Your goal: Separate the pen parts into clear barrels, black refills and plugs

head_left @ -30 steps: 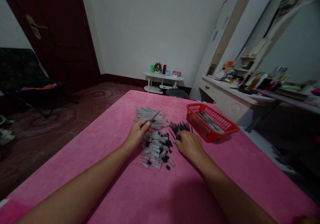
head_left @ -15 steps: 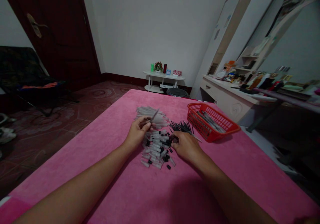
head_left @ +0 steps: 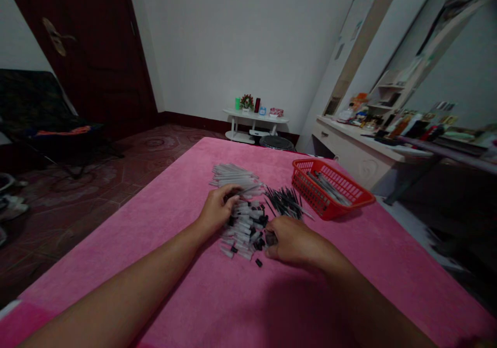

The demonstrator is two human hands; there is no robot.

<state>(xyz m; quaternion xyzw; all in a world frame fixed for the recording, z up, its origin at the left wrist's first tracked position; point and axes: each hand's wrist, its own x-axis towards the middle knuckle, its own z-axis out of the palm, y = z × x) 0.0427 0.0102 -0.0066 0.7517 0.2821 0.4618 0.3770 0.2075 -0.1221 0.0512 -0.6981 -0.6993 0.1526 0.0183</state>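
Observation:
My left hand (head_left: pixel 217 209) is closed in a loose pinch at the upper left of a pile of clear pen caps and small black plugs (head_left: pixel 243 229). A slim grey pen barrel (head_left: pixel 251 187) extends from its fingertips, low over the other barrels. Just behind lies a heap of translucent pen barrels (head_left: pixel 231 173). My right hand (head_left: pixel 293 240) is curled at the right edge of the cap pile, thumb and fingers bent inward; what they grip is hidden in shadow. Thin dark refills (head_left: pixel 285 203) lie bunched beyond it. One black plug (head_left: pixel 259 262) sits apart near the front.
A red plastic basket (head_left: pixel 330 214) holding several pens (head_left: pixel 330 187) stands at the right on the pink cloth (head_left: pixel 174 286). Beyond the table are a low white stand (head_left: pixel 238 115) and a round dark stool (head_left: pixel 276 142). A cluttered dresser (head_left: pixel 357 141) is on the right, a folding chair (head_left: pixel 39 104) on the left.
My left hand has tipped the barrel from pointing upward to lying lower. My right hand has moved slightly down and nearer along the cap pile's right edge, uncovering more of the refills.

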